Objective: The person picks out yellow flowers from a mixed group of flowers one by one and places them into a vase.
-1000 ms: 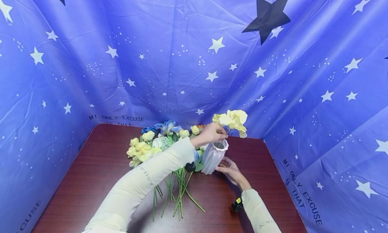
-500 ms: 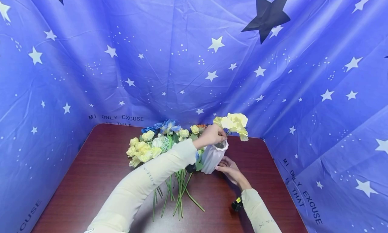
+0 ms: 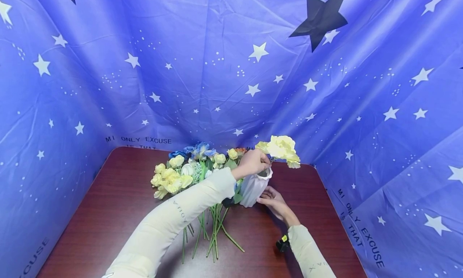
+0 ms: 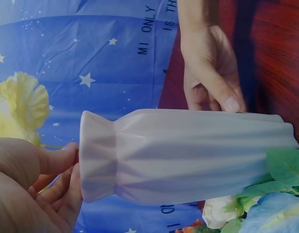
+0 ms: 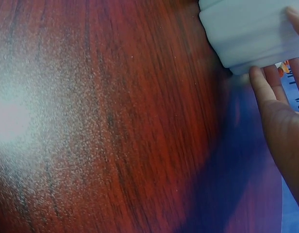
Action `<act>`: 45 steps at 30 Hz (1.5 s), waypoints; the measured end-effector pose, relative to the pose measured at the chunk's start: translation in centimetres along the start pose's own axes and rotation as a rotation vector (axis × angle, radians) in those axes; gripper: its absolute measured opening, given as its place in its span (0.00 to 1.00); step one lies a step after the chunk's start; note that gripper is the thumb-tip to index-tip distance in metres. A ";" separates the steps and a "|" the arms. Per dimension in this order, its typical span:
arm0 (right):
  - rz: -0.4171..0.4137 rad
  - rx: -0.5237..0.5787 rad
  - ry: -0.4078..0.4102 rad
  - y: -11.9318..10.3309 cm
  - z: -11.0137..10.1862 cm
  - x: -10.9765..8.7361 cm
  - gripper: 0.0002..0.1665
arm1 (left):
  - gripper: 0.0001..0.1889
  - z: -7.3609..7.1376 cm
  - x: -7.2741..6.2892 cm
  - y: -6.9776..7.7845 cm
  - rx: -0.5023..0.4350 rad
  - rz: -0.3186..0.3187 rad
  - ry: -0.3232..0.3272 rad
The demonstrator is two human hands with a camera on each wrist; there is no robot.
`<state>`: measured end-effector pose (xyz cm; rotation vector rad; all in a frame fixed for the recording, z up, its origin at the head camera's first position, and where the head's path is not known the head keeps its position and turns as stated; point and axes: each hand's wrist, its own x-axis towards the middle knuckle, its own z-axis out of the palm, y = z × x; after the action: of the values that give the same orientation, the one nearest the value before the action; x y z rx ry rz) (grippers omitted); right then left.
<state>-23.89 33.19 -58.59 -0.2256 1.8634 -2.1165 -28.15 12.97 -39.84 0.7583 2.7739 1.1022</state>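
A white fluted vase (image 3: 252,191) stands on the dark red wooden table right of centre. My left hand (image 3: 253,164) pinches the thin stem of a pale yellow flower (image 3: 281,148) right at the vase's mouth; in the left wrist view the thumb and fingertips lie at the rim, and the ruffled bloom (image 4: 24,104) sits beyond the hand. The lower stem is hidden inside the vase. Low on the vase's right side, my right hand (image 3: 273,203) holds it, with the thumb on one face and the fingers round the other side, as the right wrist view shows.
Left of the vase lies a pile of artificial flowers: yellow blooms (image 3: 170,179), blue blooms (image 3: 200,151) and several green stems (image 3: 216,232) pointing toward the front. Some leaves (image 4: 285,167) lie against the vase. A blue star-printed cloth (image 3: 217,69) hangs behind the table and along its sides.
My left hand has come down slightly to the vase's rim, and the yellow bloom has sunk a little and shifted right. The right hand and vase have stayed in place.
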 end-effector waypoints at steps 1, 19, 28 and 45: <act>0.000 -0.002 0.001 0.0 0.0 0.0 0.23 | 0.06 0.0 0.0 0.0 0.008 -0.001 0.005; -0.003 -0.006 0.000 0.0 0.0 0.1 0.23 | 0.06 0.5 0.2 -0.1 0.030 -0.029 0.024; 0.003 -0.043 0.012 -0.2 0.0 0.0 0.22 | 0.05 0.6 0.1 -0.3 0.019 -0.038 0.063; -0.059 0.002 -0.061 -0.2 0.1 -0.2 0.23 | 0.16 0.0 0.3 -0.7 -0.069 -0.045 0.028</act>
<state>-23.67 33.25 -58.37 -0.3442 1.8418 -2.1251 -28.73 12.66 -40.26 0.6749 2.7452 1.2030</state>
